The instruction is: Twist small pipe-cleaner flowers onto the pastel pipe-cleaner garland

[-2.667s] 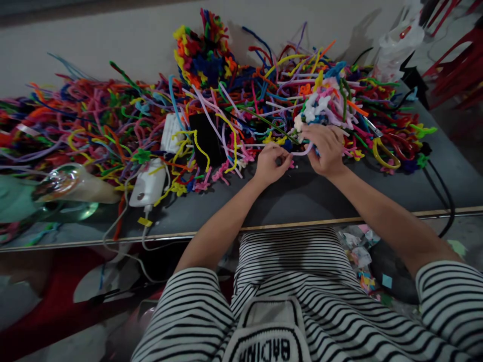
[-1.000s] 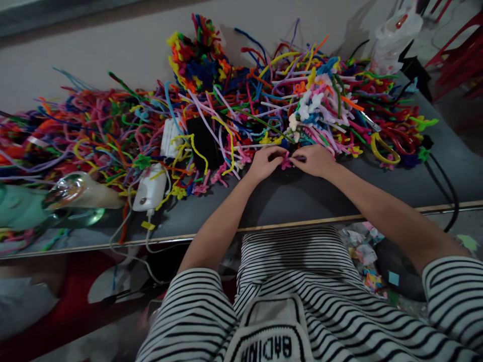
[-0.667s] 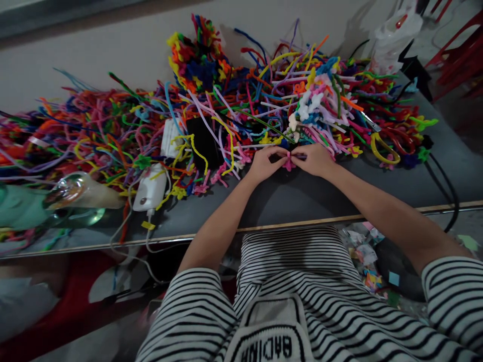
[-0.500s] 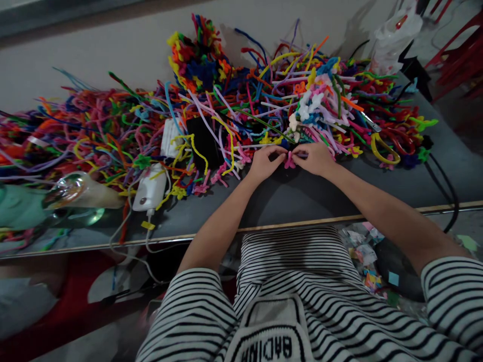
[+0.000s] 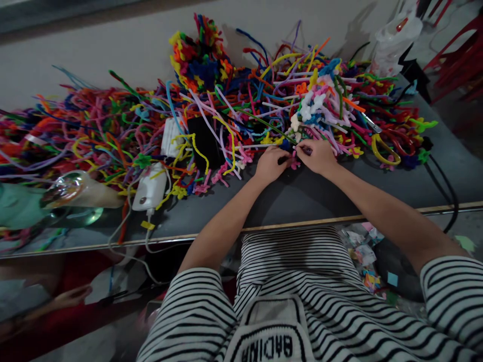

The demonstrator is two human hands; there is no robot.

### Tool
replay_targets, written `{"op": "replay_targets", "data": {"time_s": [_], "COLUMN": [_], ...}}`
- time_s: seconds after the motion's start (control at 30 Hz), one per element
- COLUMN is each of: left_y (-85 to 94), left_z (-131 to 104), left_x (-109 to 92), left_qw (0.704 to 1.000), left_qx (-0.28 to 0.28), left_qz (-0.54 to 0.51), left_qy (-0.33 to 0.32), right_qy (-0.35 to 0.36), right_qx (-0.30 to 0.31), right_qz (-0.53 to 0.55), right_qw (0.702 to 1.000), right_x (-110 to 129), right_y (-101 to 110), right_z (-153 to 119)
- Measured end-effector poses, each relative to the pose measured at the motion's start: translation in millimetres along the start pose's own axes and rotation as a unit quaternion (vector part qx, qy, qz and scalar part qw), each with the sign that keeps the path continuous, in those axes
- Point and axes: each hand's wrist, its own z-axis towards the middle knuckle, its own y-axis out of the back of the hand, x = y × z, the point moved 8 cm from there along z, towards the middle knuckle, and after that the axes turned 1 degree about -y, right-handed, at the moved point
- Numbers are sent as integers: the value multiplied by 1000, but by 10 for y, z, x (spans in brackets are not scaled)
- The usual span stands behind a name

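Since half a second ago, both hands and the small pink fuzzy piece [image 5: 295, 163] between them have shifted slightly to the right, and another person's hand [image 5: 71, 296] has appeared at lower left. The left hand [image 5: 272, 165] is curled nearly closed, its thumb and fingertips pinching the piece's left side. The right hand [image 5: 318, 157] is bent inward, thumb and forefinger pinched together at the piece's upper right. The piece sits just above the tabletop [image 5: 294, 201], in front of the pile; the fingers partly hide its shape.

Smooth dark grey tabletop stretches from the hands to the front edge, a straight, pale strip below the wrists. Behind the hands, a deep pile of fuzzy stems [image 5: 128, 120] runs against the wall, limiting room at the back. The stems are soft and bendy, in pink, orange, blue, yellow and lilac, some twisted into knobbly flower shapes.

Scissors [image 5: 376, 138] with red and yellow handles lie at the pile's right end. Left of the hands are a flat black rectangle [image 5: 204, 141] and a glossy white device [image 5: 150, 186] with a cable. Dark block letters [image 5: 267, 349] on the striped clothing appear inverted, too unclear to read surely.
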Motion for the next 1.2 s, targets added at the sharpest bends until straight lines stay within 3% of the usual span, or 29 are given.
{"op": "replay_targets", "data": {"time_s": [0.07, 0.17, 0.33, 0.43, 0.6, 0.7, 0.8, 0.87, 1.0, 1.1, 1.2], "left_y": [-15, -10, 160, 235, 178, 180, 230, 233, 114, 13, -21], "left_z": [2, 11, -21, -35, -18, -24, -1, 28, 53, 40, 22], "left_x": [44, 222, 703, 856, 871, 836, 667, 488, 203, 150, 192], "left_qw": [999, 981, 883, 855, 877, 884, 914, 937, 960, 964, 966], "left_qx": [-16, -44, -180, -207, -149, -176, -193, -168, -68, -25, -31], "left_qz": [-24, -162, -379, -419, -399, -378, -320, -286, -266, -265, -254], "left_qy": [27, 97, 210, 226, 223, 210, 158, 109, 44, 31, 40], "right_qy": [-1, 0, 6, 9, 18, 15, 6, 1, -4, 13, 29], "right_qx": [11, 17, -13, -12, -1, 1, 6, 6, -10, -8, -1], "right_qz": [-3, -4, 27, 39, 36, 43, 85, 136, 237, 275, 267], "right_qw": [1000, 1000, 1000, 999, 999, 999, 996, 991, 971, 961, 963], "right_x": [3, -2, -32, -23, 33, 45, 43, 33, -17, 1, 63], "right_y": [-27, -47, -3, 5, 7, 20, 26, 18, -13, -23, -6], "right_z": [-3, -9, -6, -9, -27, -30, -26, -22, -9, 0, 2]}}
